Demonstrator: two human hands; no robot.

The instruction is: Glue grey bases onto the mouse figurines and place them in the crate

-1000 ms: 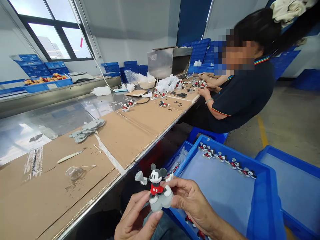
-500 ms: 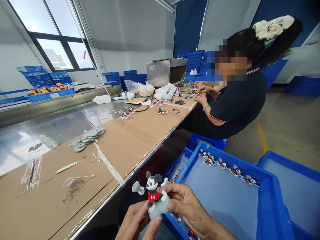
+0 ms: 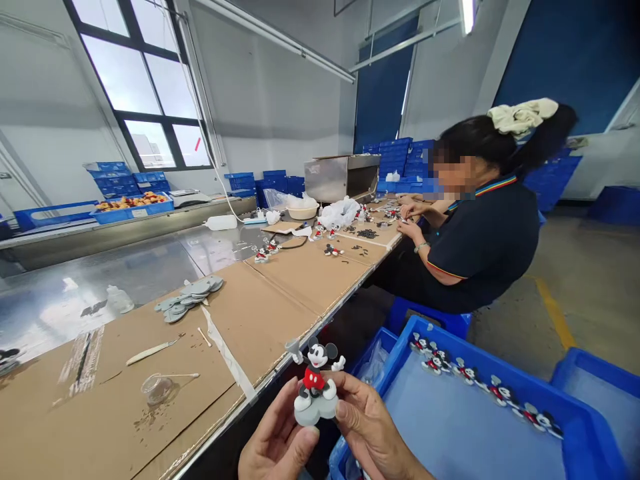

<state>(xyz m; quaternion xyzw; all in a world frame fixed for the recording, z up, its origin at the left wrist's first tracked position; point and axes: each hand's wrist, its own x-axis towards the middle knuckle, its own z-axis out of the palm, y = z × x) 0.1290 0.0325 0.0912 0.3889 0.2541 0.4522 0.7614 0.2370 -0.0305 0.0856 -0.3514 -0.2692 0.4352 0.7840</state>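
A Mickey Mouse figurine [image 3: 314,379] stands upright on a grey base between my hands, in front of the table edge. It has red shorts, black ears and a grey megaphone in one raised hand. My right hand [image 3: 369,427] grips the base from the right, thumb on its side. Around the left of the base curl the fingers of my left hand [image 3: 280,437], its thumb at the lower edge. Beside my right hand is a blue tray [image 3: 450,427], with several similar figurines [image 3: 467,372] lying along its far side.
On the cardboard-covered table [image 3: 270,293] lie grey base plates [image 3: 190,298], a craft knife [image 3: 153,351], a cotton swab [image 3: 205,337] and a small clear cup [image 3: 157,389]. A co-worker [image 3: 487,247] sits farther along, handling small parts. Another blue tray [image 3: 600,393] stands at right.
The view has tilted up, so the scene sits lower. The figurine has turned from a sideways angle to face me more directly, and my left fingers have shifted around its base.
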